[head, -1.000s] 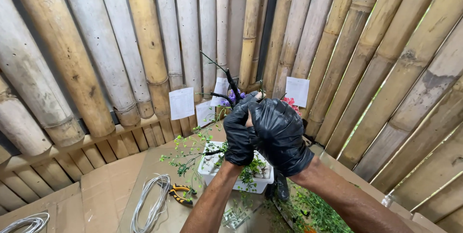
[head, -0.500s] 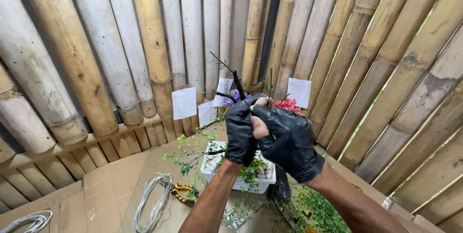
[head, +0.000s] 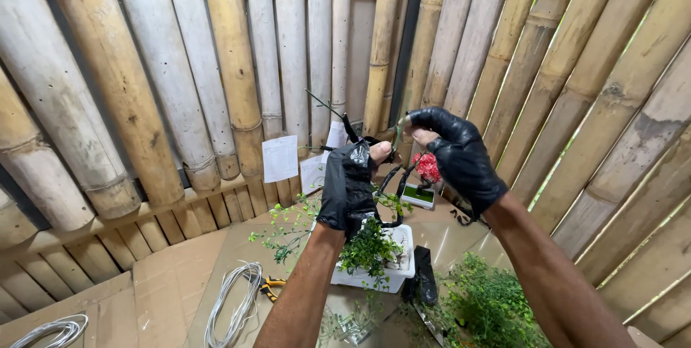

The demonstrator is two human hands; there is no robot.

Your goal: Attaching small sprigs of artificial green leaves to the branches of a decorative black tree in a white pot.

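I am looking down over my two arms, both hands in black gloves with some fingertips torn open. My left hand is curled closed around the dark, twisting trunk of a small bonsai-like tree with tiny green leaves, gripping it near the upper part. My right hand is raised just beside it, a little higher; thumb and forefinger are pinched together on a thin green shoot or wire rising from the tree, and I cannot tell which it is. The other right fingers are loosely bent.

The tree stands in a white rectangular plastic tub on a brown cardboard-covered work surface, directly below my hands. To the left of the tub lie a coil of pale silvery wire and yellow-handled pliers, touching the coil. Another wire coil sits at the far left edge. Loose leafy green cuttings are heaped at the right of the tub. Behind the tree is a small red-flowered plant in a white square pot. White paper sheets lean against a wall of thick upright bamboo poles.
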